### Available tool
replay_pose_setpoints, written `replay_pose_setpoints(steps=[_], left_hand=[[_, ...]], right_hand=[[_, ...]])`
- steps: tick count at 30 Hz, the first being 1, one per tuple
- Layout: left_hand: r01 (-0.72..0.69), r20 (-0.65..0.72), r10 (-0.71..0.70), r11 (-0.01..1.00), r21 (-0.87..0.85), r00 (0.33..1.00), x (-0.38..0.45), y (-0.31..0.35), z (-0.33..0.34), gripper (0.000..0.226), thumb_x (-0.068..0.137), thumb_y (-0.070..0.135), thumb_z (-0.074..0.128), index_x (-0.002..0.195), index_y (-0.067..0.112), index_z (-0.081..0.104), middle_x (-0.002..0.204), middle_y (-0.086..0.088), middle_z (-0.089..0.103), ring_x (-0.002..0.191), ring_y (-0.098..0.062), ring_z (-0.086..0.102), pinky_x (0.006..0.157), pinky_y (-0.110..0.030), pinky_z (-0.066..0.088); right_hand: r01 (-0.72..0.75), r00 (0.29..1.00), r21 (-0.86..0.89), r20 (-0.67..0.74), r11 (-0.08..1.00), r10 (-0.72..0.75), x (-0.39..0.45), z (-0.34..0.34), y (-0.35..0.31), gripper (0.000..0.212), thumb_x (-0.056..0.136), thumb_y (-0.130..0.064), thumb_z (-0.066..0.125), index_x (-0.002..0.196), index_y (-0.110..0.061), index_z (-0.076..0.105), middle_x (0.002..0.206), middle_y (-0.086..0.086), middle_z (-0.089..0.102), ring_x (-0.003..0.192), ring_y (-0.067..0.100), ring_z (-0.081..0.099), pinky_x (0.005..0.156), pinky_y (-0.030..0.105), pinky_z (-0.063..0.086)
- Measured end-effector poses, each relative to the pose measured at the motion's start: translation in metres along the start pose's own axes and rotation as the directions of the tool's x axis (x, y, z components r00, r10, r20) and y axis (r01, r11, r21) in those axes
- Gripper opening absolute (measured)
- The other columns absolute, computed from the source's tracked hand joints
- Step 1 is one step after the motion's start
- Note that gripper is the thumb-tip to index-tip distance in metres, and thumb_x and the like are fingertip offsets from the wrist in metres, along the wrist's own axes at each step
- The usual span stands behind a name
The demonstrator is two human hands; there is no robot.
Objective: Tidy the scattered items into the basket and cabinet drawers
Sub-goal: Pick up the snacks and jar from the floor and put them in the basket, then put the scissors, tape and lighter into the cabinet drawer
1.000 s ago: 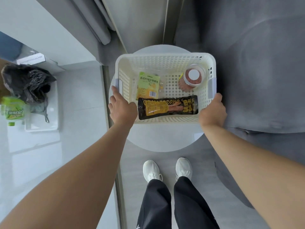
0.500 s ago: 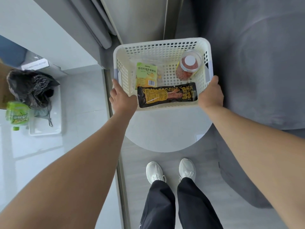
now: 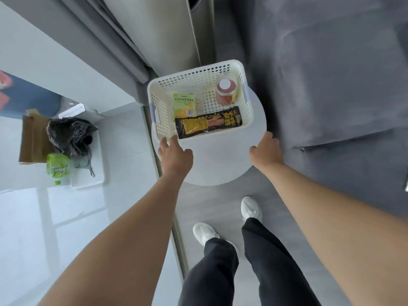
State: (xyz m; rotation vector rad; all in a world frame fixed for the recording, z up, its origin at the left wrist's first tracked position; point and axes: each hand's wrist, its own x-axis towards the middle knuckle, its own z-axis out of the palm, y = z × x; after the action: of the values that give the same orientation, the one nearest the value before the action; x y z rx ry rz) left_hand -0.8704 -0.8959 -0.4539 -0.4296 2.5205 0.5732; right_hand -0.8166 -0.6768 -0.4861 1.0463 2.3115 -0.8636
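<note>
A white perforated basket [image 3: 198,79] stands on the far part of a round white table [image 3: 220,161]. Inside it lie a yellow-green snack packet [image 3: 184,104], a long black snack packet [image 3: 208,124] along the near wall, and a clear jar with red contents [image 3: 226,92] in the far right corner. My left hand [image 3: 175,154] hovers at the basket's near left corner with relaxed fingers, its fingertips about at the rim. My right hand [image 3: 266,151] is off the basket, over the table's right edge, fingers loosely curled and holding nothing.
A grey sofa [image 3: 331,85] runs along the right, and grey curtains [image 3: 123,40] hang behind the table. On the floor at left sit a white tray [image 3: 88,180], a black plastic bag [image 3: 70,133], a green bottle [image 3: 57,168] and a cardboard box [image 3: 33,138].
Both hands gripped the basket's sides and carried it away from me. It now rests on the table, and both hands have let go and drawn back.
</note>
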Motion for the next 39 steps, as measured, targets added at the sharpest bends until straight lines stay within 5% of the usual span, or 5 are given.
replay_pose_setpoints(steps=[5, 9, 20, 31, 39], left_hand=[[-0.211, 0.082, 0.201, 0.968, 0.135, 0.976, -0.057, 0.034, 0.004, 0.060, 0.091, 0.017, 0.049, 0.149, 0.015, 0.036, 0.153, -0.007, 0.033, 0.141, -0.029, 0.027, 0.111, -0.041, 0.031], [-0.389, 0.183, 0.355, 0.896, 0.214, 0.917, -0.091, 0.047, 0.021, 0.057, 0.091, 0.017, 0.048, 0.147, 0.016, 0.039, 0.148, -0.007, 0.039, 0.138, -0.027, 0.030, 0.107, -0.041, 0.036], [-0.746, 0.469, 0.582, 0.562, 0.357, 0.664, -0.247, 0.051, 0.111, 0.048, 0.090, 0.015, 0.047, 0.138, 0.013, 0.047, 0.138, -0.011, 0.045, 0.129, -0.029, 0.035, 0.102, -0.039, 0.040], [-0.962, 0.770, 0.587, 0.066, 0.264, 0.251, -0.551, 0.062, 0.292, 0.043, 0.092, 0.019, 0.050, 0.134, 0.013, 0.053, 0.133, -0.014, 0.051, 0.126, -0.031, 0.045, 0.088, -0.031, 0.039], [-0.973, 0.890, 0.450, -0.230, 0.032, -0.077, -0.767, 0.016, 0.413, 0.044, 0.096, 0.021, 0.046, 0.140, 0.016, 0.049, 0.137, -0.011, 0.050, 0.128, -0.027, 0.045, 0.086, -0.026, 0.036]], right_hand=[[-0.061, 0.997, 0.132, -0.041, 0.989, 0.067, -0.049, -0.023, 0.038, 0.031, 0.086, -0.015, 0.049, 0.115, -0.004, 0.044, 0.122, 0.020, 0.053, 0.102, 0.037, 0.057, 0.080, 0.041, 0.048], [-0.132, 0.988, 0.218, -0.056, 0.967, 0.147, -0.086, -0.030, 0.067, 0.046, 0.091, -0.021, 0.051, 0.133, -0.005, 0.042, 0.130, 0.018, 0.052, 0.113, 0.038, 0.056, 0.089, 0.043, 0.050], [-0.425, 0.843, 0.494, -0.088, 0.759, 0.530, -0.237, -0.022, 0.254, 0.047, 0.092, -0.017, 0.047, 0.136, -0.005, 0.037, 0.132, 0.021, 0.045, 0.117, 0.042, 0.052, 0.079, 0.037, 0.043], [-0.506, 0.573, 0.805, 0.047, 0.309, 0.818, -0.452, -0.027, 0.524, 0.036, 0.090, -0.014, 0.046, 0.125, -0.006, 0.038, 0.121, 0.016, 0.047, 0.102, 0.035, 0.054, 0.061, 0.031, 0.039], [-0.429, 0.337, 0.902, 0.114, 0.044, 0.935, -0.597, 0.002, 0.693, 0.039, 0.090, -0.014, 0.048, 0.126, -0.002, 0.039, 0.123, 0.021, 0.051, 0.116, 0.040, 0.052, 0.083, 0.038, 0.043]])
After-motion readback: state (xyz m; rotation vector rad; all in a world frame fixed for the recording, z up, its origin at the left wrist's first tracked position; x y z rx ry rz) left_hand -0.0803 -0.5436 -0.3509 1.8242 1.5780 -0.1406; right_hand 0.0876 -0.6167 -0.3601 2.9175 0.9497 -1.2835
